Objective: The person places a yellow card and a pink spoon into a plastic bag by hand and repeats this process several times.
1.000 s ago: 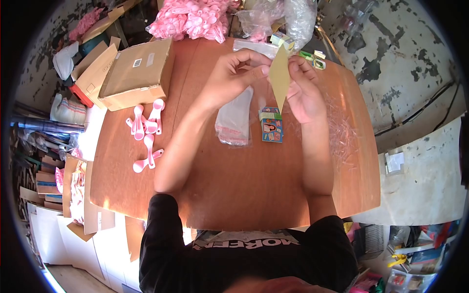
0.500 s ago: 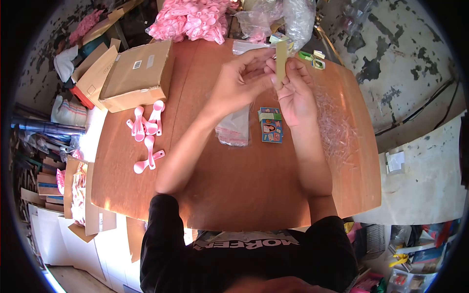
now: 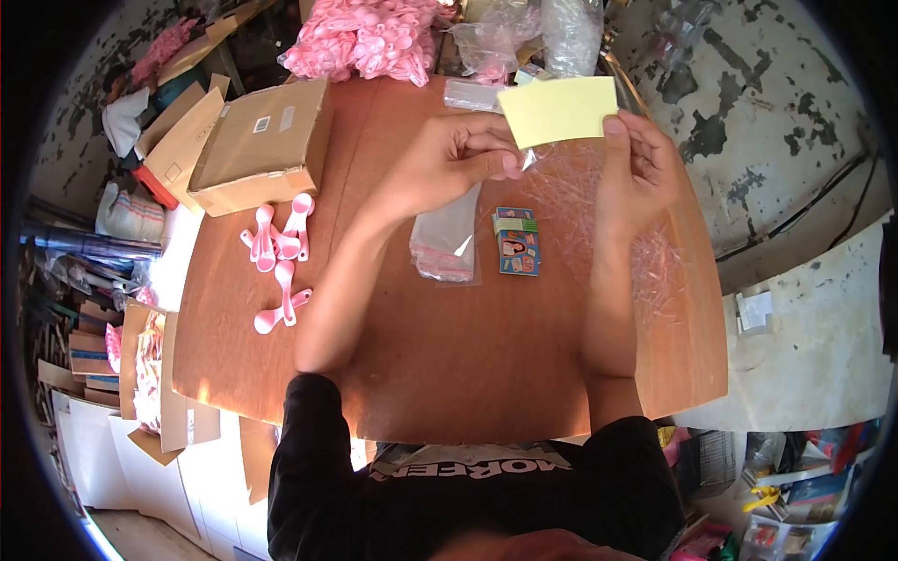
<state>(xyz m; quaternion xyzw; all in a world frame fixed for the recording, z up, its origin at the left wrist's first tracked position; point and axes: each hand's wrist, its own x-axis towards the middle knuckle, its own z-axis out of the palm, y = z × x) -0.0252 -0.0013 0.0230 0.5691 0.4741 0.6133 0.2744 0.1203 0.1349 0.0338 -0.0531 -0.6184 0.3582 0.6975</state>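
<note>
On the wooden table (image 3: 449, 374) below your hands lie a stack of clear plastic bags (image 3: 445, 238) and, just beside it to the right, a small pile of printed cards (image 3: 519, 240). Loose clear wrappers (image 3: 645, 248) spread across the right side, pink spoons (image 3: 279, 257) lie scattered to the left near a cardboard box (image 3: 262, 140), and a heap of pink spoons (image 3: 369, 37) sits at the far edge. Nothing stands between your hands. You hold a yellow card (image 3: 559, 109) flat and raised above the table: your left hand (image 3: 449, 159) pinches its lower left corner between thumb and fingertips, your right hand (image 3: 636, 168) grips its right edge, both forearms stretched forward.
</note>
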